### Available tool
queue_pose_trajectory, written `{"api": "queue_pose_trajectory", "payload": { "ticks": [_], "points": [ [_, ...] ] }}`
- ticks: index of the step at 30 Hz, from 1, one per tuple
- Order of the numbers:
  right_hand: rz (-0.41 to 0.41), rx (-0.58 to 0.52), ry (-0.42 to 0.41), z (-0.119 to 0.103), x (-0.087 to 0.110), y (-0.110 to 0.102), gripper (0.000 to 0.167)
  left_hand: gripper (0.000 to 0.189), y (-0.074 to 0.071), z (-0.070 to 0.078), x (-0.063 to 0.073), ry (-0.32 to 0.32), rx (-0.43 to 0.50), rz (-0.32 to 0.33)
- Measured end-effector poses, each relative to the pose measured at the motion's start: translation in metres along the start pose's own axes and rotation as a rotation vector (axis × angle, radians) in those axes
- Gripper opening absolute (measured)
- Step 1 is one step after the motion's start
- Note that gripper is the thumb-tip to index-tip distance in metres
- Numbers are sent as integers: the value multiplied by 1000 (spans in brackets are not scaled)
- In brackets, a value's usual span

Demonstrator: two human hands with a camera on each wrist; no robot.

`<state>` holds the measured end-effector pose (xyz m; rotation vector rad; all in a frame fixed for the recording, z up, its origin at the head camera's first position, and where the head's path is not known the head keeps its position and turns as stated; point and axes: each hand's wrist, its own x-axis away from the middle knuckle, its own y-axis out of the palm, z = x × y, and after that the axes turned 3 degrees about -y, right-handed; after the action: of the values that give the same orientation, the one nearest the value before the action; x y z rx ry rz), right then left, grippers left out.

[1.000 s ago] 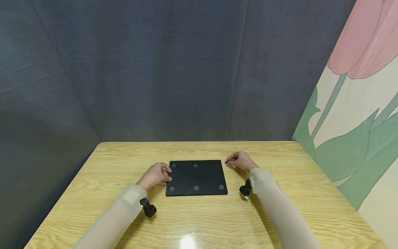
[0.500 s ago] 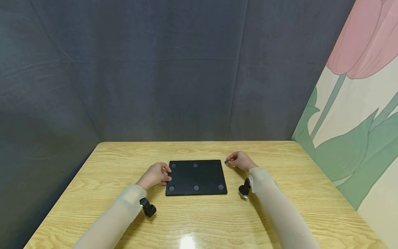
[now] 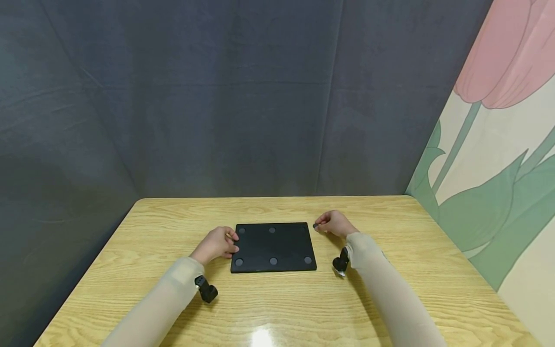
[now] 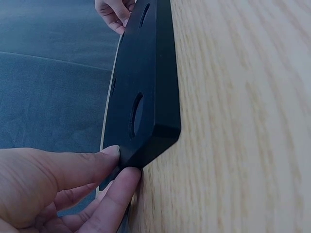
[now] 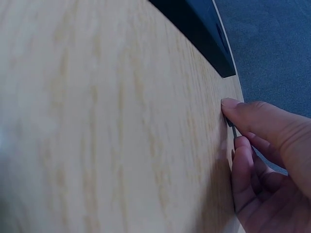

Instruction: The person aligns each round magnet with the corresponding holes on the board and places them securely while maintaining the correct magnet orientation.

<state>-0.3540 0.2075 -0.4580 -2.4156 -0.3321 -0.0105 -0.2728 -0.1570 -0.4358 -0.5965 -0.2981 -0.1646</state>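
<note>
A flat black rectangular board (image 3: pixel 277 246) with round recesses along its near and far long edges lies on the table. At its left edge, my left hand (image 3: pixel 217 242) grips it, the thumb on the upper face and a finger against the side, as the left wrist view shows. Just beyond the board's far right corner, my right hand (image 3: pixel 336 224) pinches a small dark disc (image 3: pixel 315 226) between thumb and fingertips, low over the wood. In the right wrist view the thumb mostly hides this disc (image 5: pixel 229 121).
The wooden table (image 3: pixel 277 308) extends around the board, its back edge close behind the hands. A dark grey curtain (image 3: pixel 234 106) hangs behind it, and a wall with painted tulips (image 3: pixel 498 193) stands at right. Each sleeve carries a small black wrist camera (image 3: pixel 206 289).
</note>
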Motion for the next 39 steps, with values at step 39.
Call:
{"api": "queue_pose_trajectory", "payload": {
  "ticks": [39],
  "points": [
    [-31,1,-69,-15,14,-4,15,24,1,-1,-1,-4,4,9]
  ]
}}
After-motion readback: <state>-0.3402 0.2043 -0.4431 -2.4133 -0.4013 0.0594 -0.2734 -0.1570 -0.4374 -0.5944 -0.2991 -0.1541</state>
